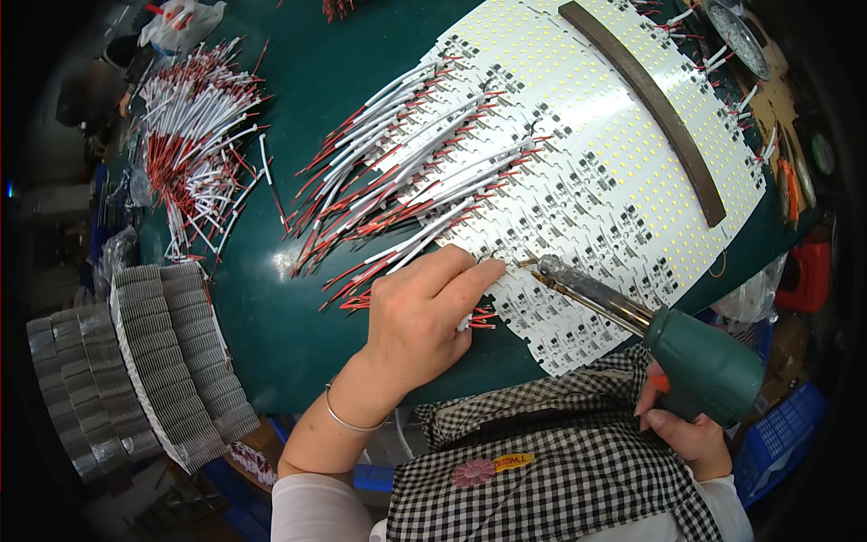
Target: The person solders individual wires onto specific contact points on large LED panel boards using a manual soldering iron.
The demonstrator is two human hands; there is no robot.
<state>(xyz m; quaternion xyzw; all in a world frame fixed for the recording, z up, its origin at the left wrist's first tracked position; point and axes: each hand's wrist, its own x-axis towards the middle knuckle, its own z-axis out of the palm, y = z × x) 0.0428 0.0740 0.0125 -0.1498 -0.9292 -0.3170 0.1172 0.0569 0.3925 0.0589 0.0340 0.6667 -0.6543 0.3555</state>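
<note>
My left hand (pixel 420 312) is closed at the lower left edge of a white LED board panel (pixel 578 194). Red-tipped white wires (pixel 482 318) stick out from under its fingers. Its thumb and index finger pinch together over the panel; what lies right between those tips is too small to make out. My right hand (pixel 691 443) grips a green soldering gun (pixel 704 366). The gun's metal tip touches or hovers just over the panel, close beside my left fingertips. Rows of red-and-white wires (pixel 388 181) fan out leftward from the panel's left part.
A dark curved bar (pixel 655 117) lies across the panel. To the left are a loose heap of wires (pixel 194 126) and stacked ribbed grey pieces (pixel 172 352). A round metal dish (pixel 736 41), orange-handled tool (pixel 788 191) and red container (pixel 804 275) sit at the right.
</note>
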